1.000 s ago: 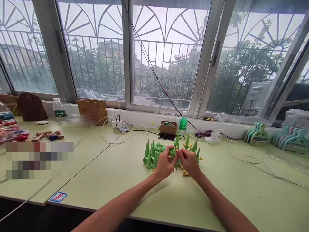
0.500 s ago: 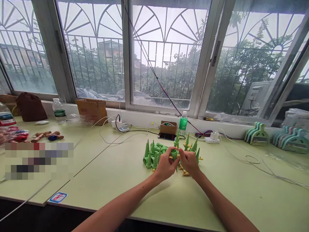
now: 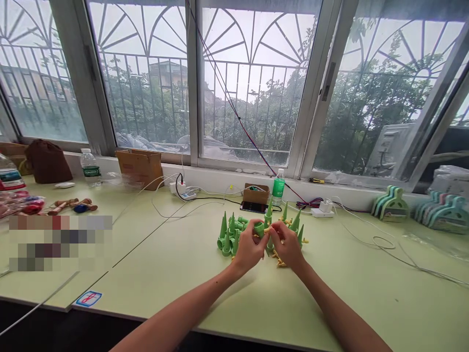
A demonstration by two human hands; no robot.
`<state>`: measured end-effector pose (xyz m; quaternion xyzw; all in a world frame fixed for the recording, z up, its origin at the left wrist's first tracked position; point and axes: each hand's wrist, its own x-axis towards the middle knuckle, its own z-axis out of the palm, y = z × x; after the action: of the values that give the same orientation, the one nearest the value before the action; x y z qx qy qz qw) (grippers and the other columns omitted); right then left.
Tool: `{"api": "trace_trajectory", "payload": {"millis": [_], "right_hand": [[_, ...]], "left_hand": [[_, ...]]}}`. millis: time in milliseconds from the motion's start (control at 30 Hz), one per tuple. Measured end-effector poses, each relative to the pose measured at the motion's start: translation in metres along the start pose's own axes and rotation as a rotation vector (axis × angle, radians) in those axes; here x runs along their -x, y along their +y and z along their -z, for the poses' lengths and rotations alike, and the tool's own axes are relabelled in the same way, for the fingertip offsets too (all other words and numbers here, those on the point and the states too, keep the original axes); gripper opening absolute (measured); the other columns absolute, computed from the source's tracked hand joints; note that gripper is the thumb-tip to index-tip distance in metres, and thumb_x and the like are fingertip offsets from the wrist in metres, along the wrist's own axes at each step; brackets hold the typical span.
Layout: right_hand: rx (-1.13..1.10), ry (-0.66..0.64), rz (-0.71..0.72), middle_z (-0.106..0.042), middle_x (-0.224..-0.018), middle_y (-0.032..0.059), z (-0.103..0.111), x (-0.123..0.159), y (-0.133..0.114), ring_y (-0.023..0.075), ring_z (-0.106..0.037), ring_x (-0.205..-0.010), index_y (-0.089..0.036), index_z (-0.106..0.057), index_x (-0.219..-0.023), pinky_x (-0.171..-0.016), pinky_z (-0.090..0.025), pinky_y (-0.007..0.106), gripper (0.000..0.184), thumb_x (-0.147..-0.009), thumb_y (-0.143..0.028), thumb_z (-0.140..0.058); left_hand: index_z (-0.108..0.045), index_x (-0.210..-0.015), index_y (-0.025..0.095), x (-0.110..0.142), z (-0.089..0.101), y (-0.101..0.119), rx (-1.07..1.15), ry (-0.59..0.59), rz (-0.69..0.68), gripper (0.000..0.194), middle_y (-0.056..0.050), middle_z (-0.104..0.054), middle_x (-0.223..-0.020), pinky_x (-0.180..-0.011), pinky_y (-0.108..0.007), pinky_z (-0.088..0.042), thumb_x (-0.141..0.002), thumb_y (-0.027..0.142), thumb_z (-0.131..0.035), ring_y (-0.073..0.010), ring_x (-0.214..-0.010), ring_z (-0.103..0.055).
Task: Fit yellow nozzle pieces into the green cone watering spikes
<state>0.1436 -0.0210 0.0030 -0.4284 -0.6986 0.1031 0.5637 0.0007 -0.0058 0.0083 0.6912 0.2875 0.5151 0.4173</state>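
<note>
My left hand [image 3: 249, 250] is closed around a green plastic watering spike [image 3: 259, 228] with its open round end up. A small yellow valve [image 3: 267, 231] sticks out from the side of that spike, and the fingertips of my right hand [image 3: 288, 246] pinch it. Behind my hands, several more green cone spikes [image 3: 226, 243] stand point up, with green pieces lying among them. To the right, other spikes [image 3: 295, 222] have yellow valves on them. Loose yellow valves [image 3: 281, 262] lie on the table below my right hand. My fingers partly hide the held spike.
The pale green table [image 3: 176, 293] runs along a windowsill. A phone [image 3: 252, 207] leans near a small cardboard box [image 3: 255, 194], beside a green-labelled bottle [image 3: 278, 186]. White cables and a power strip [image 3: 322, 210] lie behind. Plastic hangers [image 3: 391, 205] stand at right.
My right hand's fingertips have shifted slightly left and down onto the yellow valve. The held spike has tilted a little, and its open end has moved left.
</note>
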Motion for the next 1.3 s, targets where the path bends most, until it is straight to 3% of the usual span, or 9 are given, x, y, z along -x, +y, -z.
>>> {"api": "trace_trajectory", "payload": {"millis": [167, 467, 1033, 1300], "right_hand": [[0.025, -0.008, -0.003, -0.054, -0.062, -0.0020, -0.0001, -0.0001, 0.0036, 0.0117, -0.046, -0.049, -0.020, -0.049, -0.079, -0.048, -0.037, 0.024, 0.025, -0.095, -0.039, -0.045], [0.192, 0.042, 0.041, -0.030, -0.049, -0.0061, 0.0001, -0.0017, 0.0035, 0.0093, -0.028, -0.045, -0.021, -0.031, -0.057, -0.046, -0.024, 0.024, 0.046, -0.097, -0.044, -0.038], [0.189, 0.036, 0.035, -0.033, -0.041, -0.0030, -0.0002, -0.0032, 0.0076, 0.0092, -0.030, -0.040, -0.019, -0.029, -0.044, -0.044, -0.023, 0.026, 0.064, -0.097, -0.056, -0.028], [0.160, 0.038, 0.015, -0.039, -0.045, -0.0030, -0.0006, -0.0009, 0.0088, 0.0111, -0.037, -0.043, -0.021, -0.036, -0.052, -0.047, -0.029, 0.026, 0.056, -0.100, -0.048, -0.026]], "left_hand": [[-0.047, -0.112, 0.019, 0.0002, 0.0004, -0.0021, -0.049, -0.026, -0.021, 0.039, 0.009, -0.048, -0.046, -0.035, -0.017, -0.032, -0.085, 0.044, -0.059, -0.0104, -0.032, -0.050], [-0.049, -0.111, 0.019, 0.0024, 0.0009, -0.0030, -0.106, -0.061, -0.061, 0.037, 0.010, -0.045, -0.043, -0.038, -0.018, -0.028, -0.084, 0.042, -0.060, -0.0094, -0.033, -0.046], [-0.050, -0.113, 0.020, 0.0043, 0.0008, -0.0055, -0.119, -0.098, -0.077, 0.037, 0.009, -0.047, -0.045, -0.040, -0.018, -0.032, -0.084, 0.039, -0.060, -0.0097, -0.034, -0.046], [-0.049, -0.112, 0.020, 0.0022, -0.0010, -0.0033, -0.117, -0.055, -0.073, 0.033, 0.009, -0.046, -0.045, -0.039, -0.017, -0.030, -0.085, 0.037, -0.058, -0.0092, -0.035, -0.046]]}}
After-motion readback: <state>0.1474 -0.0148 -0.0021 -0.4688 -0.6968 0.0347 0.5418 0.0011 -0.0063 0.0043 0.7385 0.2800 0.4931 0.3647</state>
